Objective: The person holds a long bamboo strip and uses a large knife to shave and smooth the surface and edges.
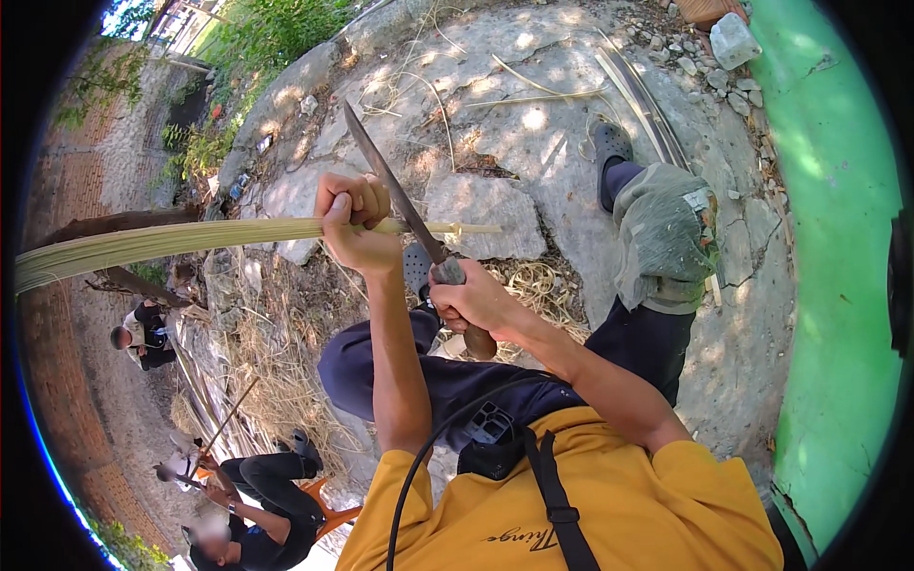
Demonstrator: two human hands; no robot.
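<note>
Left fingers (369, 200) tight round split bamboo (190, 239) — right fingers (451, 308) round a knife handle (480, 344)

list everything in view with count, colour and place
knife: 1, dark grey, centre
bamboo: count unclear, pale yellow, left
cloth: 1, grey-green, centre right
shavings: many, tan, lower left
strips: several, pale and dark, upper right
container: 1, whitish, upper right
wall: 1, green, right
people: 3+, mostly dark-clad, lower left
plants: several, green, upper left
shirt: 1, yellow, bottom
clogs: 2, dark, worn
left hand: 1, bare, gripping bamboo
right hand: 1, bare, gripping knife
</note>
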